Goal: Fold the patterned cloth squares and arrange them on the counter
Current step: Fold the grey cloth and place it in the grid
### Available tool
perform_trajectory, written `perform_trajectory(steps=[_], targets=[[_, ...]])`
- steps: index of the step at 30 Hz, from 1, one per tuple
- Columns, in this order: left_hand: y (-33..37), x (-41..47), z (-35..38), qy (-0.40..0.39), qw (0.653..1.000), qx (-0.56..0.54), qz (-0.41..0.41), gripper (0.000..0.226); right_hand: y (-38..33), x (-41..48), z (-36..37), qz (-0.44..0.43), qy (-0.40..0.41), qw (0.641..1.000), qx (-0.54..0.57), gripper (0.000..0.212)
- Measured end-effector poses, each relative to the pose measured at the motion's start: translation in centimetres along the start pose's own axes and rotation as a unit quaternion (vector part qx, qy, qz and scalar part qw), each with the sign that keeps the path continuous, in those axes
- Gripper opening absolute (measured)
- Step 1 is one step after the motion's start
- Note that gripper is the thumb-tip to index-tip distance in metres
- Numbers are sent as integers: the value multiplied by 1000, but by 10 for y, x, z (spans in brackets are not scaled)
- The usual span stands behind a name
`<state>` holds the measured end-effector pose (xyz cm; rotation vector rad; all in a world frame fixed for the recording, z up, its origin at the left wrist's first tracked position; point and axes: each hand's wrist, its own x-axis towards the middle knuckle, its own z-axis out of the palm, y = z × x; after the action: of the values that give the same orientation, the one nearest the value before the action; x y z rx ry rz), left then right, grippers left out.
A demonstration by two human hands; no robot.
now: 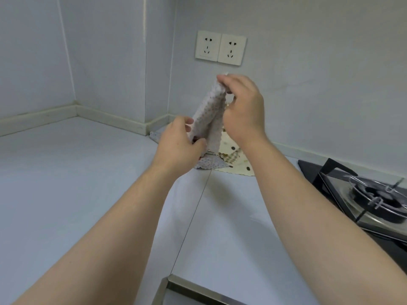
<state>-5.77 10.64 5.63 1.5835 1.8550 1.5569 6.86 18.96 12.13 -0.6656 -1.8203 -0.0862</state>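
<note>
Both hands are raised just above the centre of my view, close together, each clamped on the same pale grey cloth square [209, 119], a soft fabric with small brown dots and a zigzag-cut edge. The right hand [244, 106] pinches the top corner at 12 o'clock. The left hand [180, 144], at 7 o'clock from it, grips the lower edge between curled fingers and thumb. The cloth hangs between them, clear of the white counter [88, 194], loosely doubled along its length rather than spread flat.

Directly beneath it, a heap of other patterned cloths [233, 159], cream with large dark dots and grey with fine dots, lies by the back wall under the cream double wall socket [221, 48]. The black-and-steel gas hob [374, 199] sits at 3 o'clock.

My worries from here are these. The top pinch takes only a small tip of fabric; if it slips, the square drops onto the heap and mixes with the unfolded ones. The cloth is limp, so a fold made in the air may come out skewed, with the corners unmatched. Setting it down on the heap would crease it, so I would carry it toward 8 o'clock, where bare counter shows, and keep it off the hob side.
</note>
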Motion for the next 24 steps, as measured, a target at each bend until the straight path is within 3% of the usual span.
perform_trajectory(steps=[4, 7, 11, 15, 17, 24], targets=[[22, -8, 6, -38, 999, -36, 15, 78, -13, -12, -25, -13, 18, 1000, 11, 55], [36, -13, 7, -51, 997, -47, 29, 86, -17, -21, -37, -8, 7, 1000, -2, 39], [39, -11, 4, -48, 998, -34, 28, 62, -17, -34, -38, 21, -42, 999, 11, 20], [36, -5, -3, 1, 998, 34, 48, 5, -11, -28, -38, 59, -51, 997, 23, 6], [34, -3, -5, 14, 997, 50, 49, 20, -4, -25, -42, 78, -54, 995, 9, 5], [23, 8, -25, 58, 990, 127, 36, 12, 16, -19, -43, 211, -55, 970, 106, 19]])
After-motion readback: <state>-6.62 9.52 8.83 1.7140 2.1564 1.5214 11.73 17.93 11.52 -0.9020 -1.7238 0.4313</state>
